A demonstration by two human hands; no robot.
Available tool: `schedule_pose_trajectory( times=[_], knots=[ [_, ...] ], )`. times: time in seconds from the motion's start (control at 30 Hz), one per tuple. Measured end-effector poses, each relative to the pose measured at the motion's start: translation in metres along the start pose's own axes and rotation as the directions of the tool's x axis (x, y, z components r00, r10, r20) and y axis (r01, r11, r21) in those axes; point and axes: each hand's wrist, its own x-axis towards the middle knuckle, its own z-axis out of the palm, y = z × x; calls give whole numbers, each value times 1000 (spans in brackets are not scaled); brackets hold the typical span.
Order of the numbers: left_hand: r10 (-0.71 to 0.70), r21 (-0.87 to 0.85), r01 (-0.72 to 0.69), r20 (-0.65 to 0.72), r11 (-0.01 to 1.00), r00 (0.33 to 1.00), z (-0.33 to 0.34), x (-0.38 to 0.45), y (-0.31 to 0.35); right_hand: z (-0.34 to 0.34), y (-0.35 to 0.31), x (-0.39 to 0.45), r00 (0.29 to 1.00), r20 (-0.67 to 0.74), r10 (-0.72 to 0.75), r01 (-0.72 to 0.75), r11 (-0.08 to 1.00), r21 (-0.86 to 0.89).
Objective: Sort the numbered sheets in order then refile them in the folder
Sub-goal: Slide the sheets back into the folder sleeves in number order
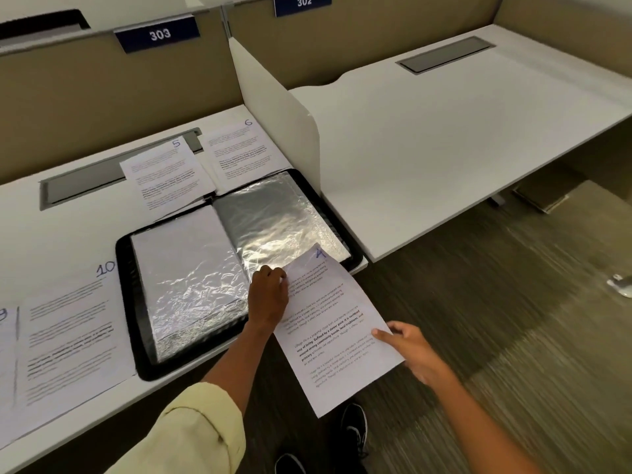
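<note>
A single wide-angle view looks from the person's head, forward and steeply down over a white desk (78,213). It sits close: the left hand (268,295) and right hand (413,354) fill the near centre, and the person's shoes (355,429) show at the bottom edge. The open folder (232,254) lies mid-frame, slightly left. Far off, partition labels 303 (159,34) and 302 (303,1) mark the top edge. A neighbouring desk (478,124) spreads right, carpet (513,302) below it. Straight edges bow toward the frame's borders.
</note>
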Motion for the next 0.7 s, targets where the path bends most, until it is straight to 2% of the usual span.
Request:
schedule_pose_trajectory(
  times=[0.07, 0.13, 0.2, 0.33, 0.53, 0.7],
  knots=[
    [12, -12, -12, -3, 1000, 1000, 0, 3, -1, 6, 20, -11, 997, -53, 55, -42, 974, 221],
    [-1, -36, 1, -7, 999, 1000, 1, 6, 0, 17, 34, -22, 994, -61, 90, -54, 895, 443],
    [-27, -80, 26, -18, 996, 999, 1, 8, 3, 32, 42, -30, 994, -53, 95, -48, 825, 564],
    [-38, -99, 35, -23, 994, 999, 2, 5, 9, 61, 47, -41, 992, -97, 75, -8, 831, 556],
    [33, -90, -34, -12, 995, 999, -3, 4, 15, 70, 45, -52, 978, -209, -5, 103, 882, 460],
    [94, -142, -94, -8, 985, 996, -1, 15, 37, 69, 45, -54, 980, -194, 38, 60, 877, 476]
  ],
)
